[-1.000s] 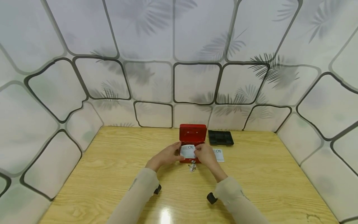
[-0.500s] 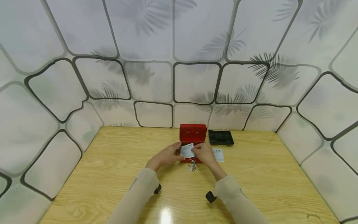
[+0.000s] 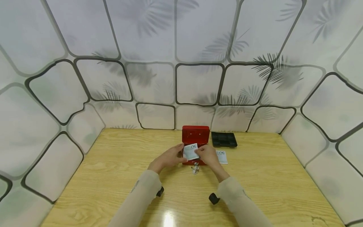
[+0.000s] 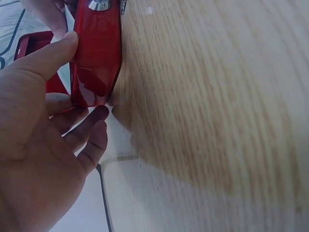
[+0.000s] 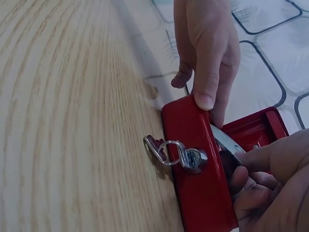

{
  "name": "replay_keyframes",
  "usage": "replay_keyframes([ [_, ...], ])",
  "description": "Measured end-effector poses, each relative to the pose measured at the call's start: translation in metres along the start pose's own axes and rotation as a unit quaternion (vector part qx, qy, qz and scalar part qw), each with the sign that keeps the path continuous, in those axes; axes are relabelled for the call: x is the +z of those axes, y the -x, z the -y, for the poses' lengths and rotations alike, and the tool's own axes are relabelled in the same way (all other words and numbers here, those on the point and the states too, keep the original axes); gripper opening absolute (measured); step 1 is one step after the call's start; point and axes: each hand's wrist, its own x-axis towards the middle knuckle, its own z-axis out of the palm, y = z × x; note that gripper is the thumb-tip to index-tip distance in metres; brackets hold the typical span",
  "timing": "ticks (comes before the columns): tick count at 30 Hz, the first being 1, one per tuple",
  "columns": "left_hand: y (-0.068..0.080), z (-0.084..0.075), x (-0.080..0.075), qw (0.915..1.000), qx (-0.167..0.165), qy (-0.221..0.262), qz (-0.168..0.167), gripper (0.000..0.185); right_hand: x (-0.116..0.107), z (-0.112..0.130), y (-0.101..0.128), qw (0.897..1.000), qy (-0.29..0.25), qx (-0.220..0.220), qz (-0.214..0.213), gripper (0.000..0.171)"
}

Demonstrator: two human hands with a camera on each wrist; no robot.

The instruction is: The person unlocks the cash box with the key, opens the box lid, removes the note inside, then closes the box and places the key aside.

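Observation:
A small red cash box [image 3: 195,135] sits with its lid raised at the back of the table. My left hand [image 3: 168,158] grips its left end, the thumb on the front wall [image 4: 99,58] in the left wrist view. My right hand [image 3: 209,155] pinches the right edge of a pale banknote [image 3: 190,152] marked 50, which lies tilted over the box opening. In the right wrist view the banknote [image 5: 226,141] slopes down behind the front wall, with the fingertips partly hidden inside. Keys [image 3: 195,169] on a ring hang from the front lock [image 5: 194,160].
A black compartment tray [image 3: 224,139] lies right of the box, near the back edge of the wooden table [image 3: 124,183]. Another 50 banknote [image 3: 222,157] lies on the table, partly behind my right hand. A patterned backdrop [image 3: 156,82] rises behind and at both sides.
The banknote over the box has turned to a tilt and shifted slightly, its right edge moving with my right fingers. My left hand stays on the box.

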Motion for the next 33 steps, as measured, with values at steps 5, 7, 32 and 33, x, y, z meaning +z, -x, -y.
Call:
replay_keyframes([
  [5, 0.0, -0.001, 0.0, 1.0, -0.007, -0.004, 0.001, 0.08, -0.003, -0.004, 0.001, 0.999, -0.029, 0.017, -0.025, 0.021],
  [7, 0.001, -0.002, -0.001, 1.0, -0.007, -0.001, 0.002, 0.08, -0.004, -0.005, 0.001, 0.999, -0.032, 0.018, -0.031, 0.02],
  [32, 0.001, -0.002, -0.001, 0.9997, -0.025, 0.003, 0.008, 0.08, -0.063, 0.013, 0.017, 0.99, -0.129, -0.003, -0.055, 0.024],
  [33, 0.001, -0.002, -0.001, 0.9996, -0.025, 0.003, 0.008, 0.08, -0.066, 0.012, 0.018, 0.99, -0.126, -0.005, -0.056, 0.024],
])
